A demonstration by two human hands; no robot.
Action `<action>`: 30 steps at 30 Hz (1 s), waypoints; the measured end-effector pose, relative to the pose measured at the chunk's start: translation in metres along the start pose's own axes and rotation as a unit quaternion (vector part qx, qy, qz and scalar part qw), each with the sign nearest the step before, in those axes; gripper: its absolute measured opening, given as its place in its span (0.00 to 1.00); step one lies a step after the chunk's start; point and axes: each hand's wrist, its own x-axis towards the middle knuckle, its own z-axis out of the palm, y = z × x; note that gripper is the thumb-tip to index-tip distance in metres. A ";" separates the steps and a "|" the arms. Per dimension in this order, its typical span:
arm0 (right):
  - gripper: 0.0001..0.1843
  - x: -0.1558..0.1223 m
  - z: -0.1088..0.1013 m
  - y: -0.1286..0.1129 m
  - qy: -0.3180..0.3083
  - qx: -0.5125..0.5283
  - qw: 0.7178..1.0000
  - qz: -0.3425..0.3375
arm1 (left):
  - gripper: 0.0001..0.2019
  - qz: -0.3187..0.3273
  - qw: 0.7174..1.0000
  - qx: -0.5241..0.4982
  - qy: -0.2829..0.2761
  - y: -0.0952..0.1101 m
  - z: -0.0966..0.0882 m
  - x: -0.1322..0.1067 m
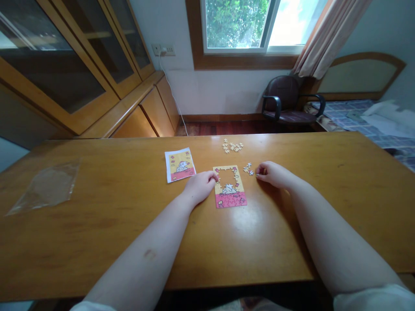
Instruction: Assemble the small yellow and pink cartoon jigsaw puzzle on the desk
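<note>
A partly assembled jigsaw puzzle lies flat on the table, yellow above and pink below, with a white cartoon figure and a gap in its upper middle. My left hand is closed, its fingertips pressed on the puzzle's left edge. To the right, my right hand pinches a small puzzle piece low over the table; the fingers hide most of it. Several loose printed pieces lie between that hand and the puzzle. Farther back sits a group of pale, plain-looking pieces.
A reference picture sheet with a white border lies left of the puzzle. A clear plastic bag rests at the far left of the wooden table. Beyond the table stand a dark armchair and a glass-door cabinet.
</note>
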 end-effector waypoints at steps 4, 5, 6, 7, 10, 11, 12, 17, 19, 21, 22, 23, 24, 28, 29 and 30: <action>0.02 -0.003 -0.001 -0.003 -0.005 0.024 1.000 0.011 | 0.13 -0.003 1.000 0.003 0.001 0.000 -0.001 0.000; 0.01 -0.003 -0.001 -0.004 -0.008 0.034 0.999 0.015 | 0.13 -0.001 1.000 0.002 0.002 0.000 0.000 0.000; 0.01 -0.004 -0.002 -0.005 -0.010 0.043 0.999 0.018 | 0.13 0.001 1.000 0.001 0.003 -0.001 0.000 0.000; 0.02 -0.005 -0.003 -0.006 -0.010 0.053 0.998 0.021 | 0.13 0.003 1.000 0.000 0.004 -0.001 0.000 0.000; 0.07 -0.008 -0.006 -0.013 -0.001 0.092 0.995 0.025 | 0.13 0.008 1.000 -0.001 0.006 -0.002 0.001 0.000; 0.08 -0.010 -0.006 -0.017 0.001 0.108 0.994 0.020 | 0.13 0.009 1.000 -0.001 0.006 -0.002 0.001 0.000; 0.08 -0.011 -0.006 -0.021 0.003 0.126 0.992 0.010 | 0.13 0.011 1.000 -0.001 0.006 -0.003 0.001 0.000; 0.07 -0.019 0.007 -0.050 -0.023 0.195 0.979 -0.055 | 0.12 0.013 1.000 0.001 0.008 -0.004 0.002 0.000; 0.06 -0.021 0.014 -0.059 -0.018 0.195 0.979 -0.059 | 0.12 0.015 1.000 0.002 0.010 -0.005 0.002 0.000; 0.06 -0.020 0.022 -0.063 -0.012 0.199 0.978 -0.063 | 0.12 0.016 1.000 0.003 0.012 -0.005 0.003 0.001; 0.06 -0.020 0.025 -0.064 -0.009 0.203 0.977 -0.064 | 0.12 0.016 1.000 0.003 0.013 -0.005 0.003 0.001; 0.06 -0.019 0.028 -0.064 -0.007 0.206 0.976 -0.064 | 0.12 0.017 1.000 0.004 0.013 -0.005 0.003 0.001; 0.06 -0.018 0.030 -0.064 -0.007 0.210 0.976 -0.063 | 0.12 0.017 1.000 0.005 0.013 -0.005 0.003 0.001; 0.07 -0.015 0.033 -0.064 -0.018 0.215 0.975 -0.056 | 0.13 0.019 1.000 0.008 0.012 -0.005 0.003 0.001; 0.07 -0.015 0.033 -0.064 -0.021 0.214 0.975 -0.053 | 0.13 0.019 1.000 0.008 0.013 -0.005 0.004 0.001; 0.07 -0.016 0.033 -0.065 -0.024 0.212 0.976 -0.050 | 0.13 0.020 1.000 0.008 0.014 -0.006 0.004 0.001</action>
